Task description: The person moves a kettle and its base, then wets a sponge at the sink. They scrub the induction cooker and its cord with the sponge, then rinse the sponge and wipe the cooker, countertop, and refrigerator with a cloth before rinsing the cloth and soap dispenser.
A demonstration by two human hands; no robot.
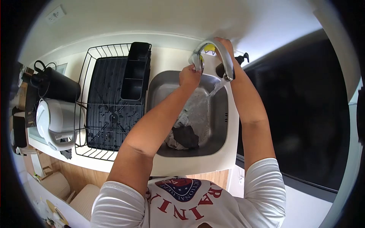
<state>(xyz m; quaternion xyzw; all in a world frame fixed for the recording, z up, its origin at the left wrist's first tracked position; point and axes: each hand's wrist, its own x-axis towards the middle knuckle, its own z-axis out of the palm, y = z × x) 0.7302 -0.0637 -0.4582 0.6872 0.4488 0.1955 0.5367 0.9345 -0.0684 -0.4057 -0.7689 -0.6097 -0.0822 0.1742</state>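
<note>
A chrome faucet (227, 62) arches over the sink, and water (216, 88) runs from its spout. My left hand (190, 77) is closed at the base of the faucet, fingers curled against it; part of the grip is hidden. Behind the arch, my right hand (226, 46) reaches to the wall beside a yellow sponge (209, 48) in a small wire holder. The faucet covers some of its fingers, so whether they hold anything does not show. Wet dark cloth (185, 137) lies with lighter cloth (173, 143) on the bottom of the steel sink (219, 125).
Left of the sink stands a black wire dish rack (81, 95) with a black utensil holder (133, 72). A white kettle (57, 121) and a black cylindrical container (61, 85) are farther left. A dark pump bottle (220, 70) stands behind the spout. A large black panel (300, 102) borders the right.
</note>
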